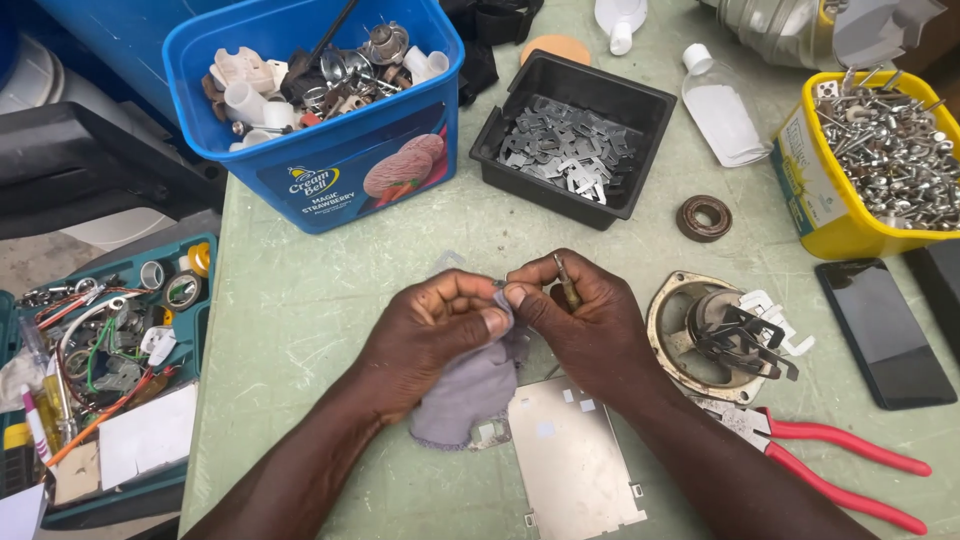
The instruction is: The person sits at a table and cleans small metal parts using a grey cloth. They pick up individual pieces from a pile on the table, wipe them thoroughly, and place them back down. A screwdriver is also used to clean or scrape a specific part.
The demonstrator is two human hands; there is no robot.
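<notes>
Your two hands meet over the middle of the pale green table (300, 300), with both forearms coming up from the bottom edge and pointing toward each other. Your left hand (435, 325) is curled, the knuckles up, and its thumb and forefinger are pressed together on a grey cloth (470, 395) that hangs down from the hand onto the table. Your right hand (585, 320) is also closed: the thumb and forefinger pinch a very small metal part (499, 284) just at the place where the two hands touch, and the other fingers hold a thin dark tool (566, 282) that stands almost upright from the fist.

The small part is mostly hidden between the fingertips, so you cannot tell its shape. The lower end of the tool is inside the fist and is not seen. A flat metal plate (575, 465) lies just below your hands, and the cloth covers its upper left corner.

To the right of your right hand lies a round metal housing (668, 330) with black clips in it, and below it red-handled pliers (840, 465), whose jaws are partly under your wrist. Behind the hands stands a black tray (640, 100) of small flat metal pieces, a blue tub (330, 170) of mixed parts, and a yellow tub (830, 225) of screws, cut off by the right edge.
</notes>
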